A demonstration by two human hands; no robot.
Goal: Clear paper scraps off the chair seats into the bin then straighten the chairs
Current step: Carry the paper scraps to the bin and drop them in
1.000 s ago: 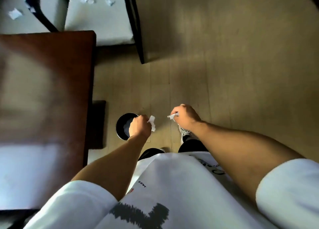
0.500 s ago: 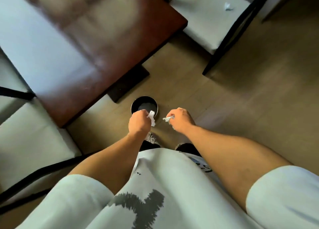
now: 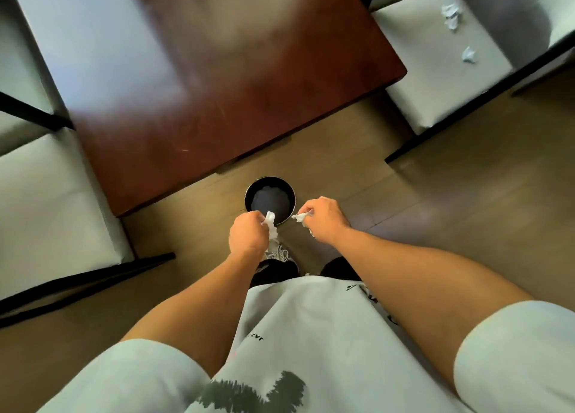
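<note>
1. Table (image 3: 199, 79) of dark red-brown wood, flat and glossy, fills the far left and middle; its near corner is just beside the bin.
2. White cushioned chair (image 3: 46, 207) with a black frame stands at the left; its seat is smooth.
3. Second white chair (image 3: 435, 79) is at the far right, and three crumpled paper scraps (image 3: 452, 18) lie on its seat.
4. White shirt (image 3: 311, 334) carries small black lettering, too blurred to read.
5. Round black bin (image 3: 270, 199) stands on the wooden floor (image 3: 466, 210), far from the hands; its inside is dark and I cannot tell the contents.
6. Left hand (image 3: 247, 236) has curled fingers that grip a white scrap (image 3: 270, 221) over the near rim.
7. Right hand (image 3: 323, 222) pinches another scrap (image 3: 301, 217) beside the bin's near right edge.
</note>
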